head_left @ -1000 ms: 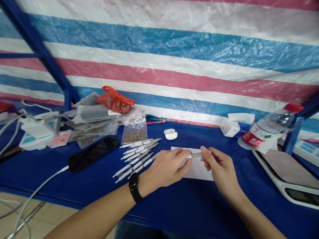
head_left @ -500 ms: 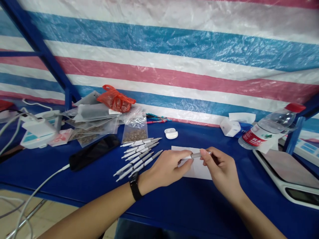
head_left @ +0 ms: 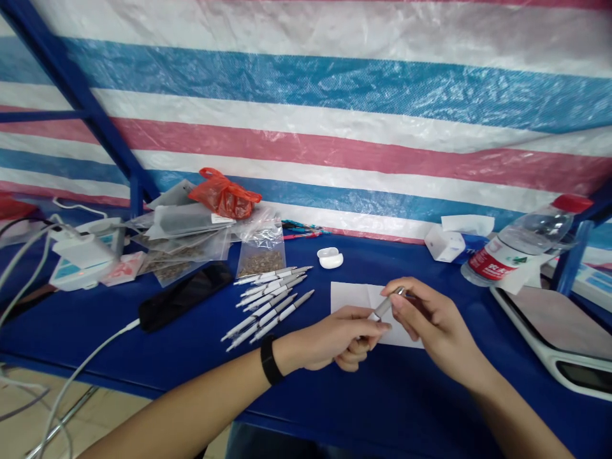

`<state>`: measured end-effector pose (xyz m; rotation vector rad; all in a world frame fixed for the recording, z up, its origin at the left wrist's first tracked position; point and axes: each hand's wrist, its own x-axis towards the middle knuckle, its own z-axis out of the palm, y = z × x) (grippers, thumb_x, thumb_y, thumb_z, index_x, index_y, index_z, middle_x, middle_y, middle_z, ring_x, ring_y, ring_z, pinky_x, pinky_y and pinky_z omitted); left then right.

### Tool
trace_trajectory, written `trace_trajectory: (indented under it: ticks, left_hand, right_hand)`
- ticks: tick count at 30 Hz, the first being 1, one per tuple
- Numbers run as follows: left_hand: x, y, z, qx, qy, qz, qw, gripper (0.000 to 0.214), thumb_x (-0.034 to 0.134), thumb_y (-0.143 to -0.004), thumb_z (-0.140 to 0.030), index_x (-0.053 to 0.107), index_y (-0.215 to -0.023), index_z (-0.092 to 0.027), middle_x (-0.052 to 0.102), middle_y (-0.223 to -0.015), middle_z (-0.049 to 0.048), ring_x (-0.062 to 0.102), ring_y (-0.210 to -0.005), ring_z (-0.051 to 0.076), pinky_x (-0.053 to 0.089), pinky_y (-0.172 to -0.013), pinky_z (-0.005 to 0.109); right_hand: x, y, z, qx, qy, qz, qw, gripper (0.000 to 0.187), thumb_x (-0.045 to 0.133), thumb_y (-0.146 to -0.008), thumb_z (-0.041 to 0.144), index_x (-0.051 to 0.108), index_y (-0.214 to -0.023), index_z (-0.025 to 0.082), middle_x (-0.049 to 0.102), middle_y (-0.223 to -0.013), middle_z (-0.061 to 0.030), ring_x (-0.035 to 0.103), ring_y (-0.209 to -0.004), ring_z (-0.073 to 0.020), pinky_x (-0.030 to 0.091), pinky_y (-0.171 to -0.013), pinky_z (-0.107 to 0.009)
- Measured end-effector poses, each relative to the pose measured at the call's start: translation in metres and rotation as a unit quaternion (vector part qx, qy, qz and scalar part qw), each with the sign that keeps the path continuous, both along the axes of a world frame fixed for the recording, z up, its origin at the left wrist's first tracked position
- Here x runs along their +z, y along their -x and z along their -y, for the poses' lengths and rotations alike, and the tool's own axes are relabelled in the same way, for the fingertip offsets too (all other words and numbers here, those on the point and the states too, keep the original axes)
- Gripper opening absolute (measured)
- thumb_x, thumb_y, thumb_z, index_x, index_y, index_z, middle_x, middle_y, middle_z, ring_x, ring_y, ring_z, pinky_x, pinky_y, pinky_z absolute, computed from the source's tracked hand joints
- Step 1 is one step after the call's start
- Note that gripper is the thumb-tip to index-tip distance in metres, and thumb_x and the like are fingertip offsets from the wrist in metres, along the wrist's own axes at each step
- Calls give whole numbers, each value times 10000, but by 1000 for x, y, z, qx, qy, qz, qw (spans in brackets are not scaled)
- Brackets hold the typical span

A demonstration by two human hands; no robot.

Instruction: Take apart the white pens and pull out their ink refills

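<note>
- Left hand: fingers curled, closed on the lower end of the pen; that end is hidden by the fingers.
- Right hand: thumb and index finger pinch the upper end of the pen.
- Hands: together, both clamped on one pen, fingertips close but not visibly touching.
- Pen: grey-and-silver barrel, tilted, held between the hands above the paper. Its exact make-up cannot be told from this view.
- Paper: white sheet lying flat on the table directly under both hands.
- Table: blue top, bearing everything listed here.
- Pens: loose white-and-grey group, side by side, just beyond and left of the left hand.
- Phone: black, farther left of the left hand, with a white cable running nearby.
- Seed bag: clear, holding brown bits, beyond the pens.
- Earbud case: white, beyond the hands.
- Bottle: clear plastic, red cap, lying tilted beyond the right hand, beside a tissue box.
- Scale: white, flat, to the right of the right hand.
</note>
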<state>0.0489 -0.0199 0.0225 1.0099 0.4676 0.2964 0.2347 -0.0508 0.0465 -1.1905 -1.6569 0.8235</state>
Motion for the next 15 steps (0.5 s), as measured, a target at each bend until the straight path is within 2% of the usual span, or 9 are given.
trace_trajectory:
  ticks: [4,8,10,12,15]
  left_hand:
    - [2,1,-1,38,-17,-11,999,314,625,-926,-447,405,-861,-234,296,-520,-134,147,-393,38,126,-417,173]
    - [0,3,-2,46,-54,10,997,335,636,-930,-500,426,-962,-241,373,-574,-127,171,-404,32,138,-423,170]
    - [-3,3,-3,63,-77,13,995,376,648,-910,-545,461,-962,-222,408,-600,-109,236,-418,32,165,-428,178]
    - [-5,2,-5,84,-103,9,991,416,644,-894,-587,516,-954,-196,438,-630,-82,350,-458,48,226,-448,192]
    - [-8,2,-5,104,-129,3,986,443,623,-897,-600,592,-958,-162,430,-643,-62,427,-520,75,277,-482,215]
  right_hand:
    - [-7,7,-4,-13,11,-56,998,332,745,-837,534,692,-865,208,608,-720,-16,526,-605,-151,474,-554,-261]
    - [-13,8,-6,-30,47,-131,990,284,814,-782,473,702,-795,211,602,-703,-4,561,-644,-155,493,-600,-267]
    - [-13,7,-6,-20,79,-171,982,282,830,-771,443,743,-944,238,654,-779,-14,591,-687,-168,511,-647,-293]
    - [-11,5,-6,-13,101,-200,975,386,828,-766,442,733,-1101,276,704,-883,-31,614,-723,-186,524,-701,-340]
    - [-9,4,-7,-46,82,-192,977,373,823,-749,467,745,-1054,269,714,-915,-47,609,-746,-200,517,-732,-367]
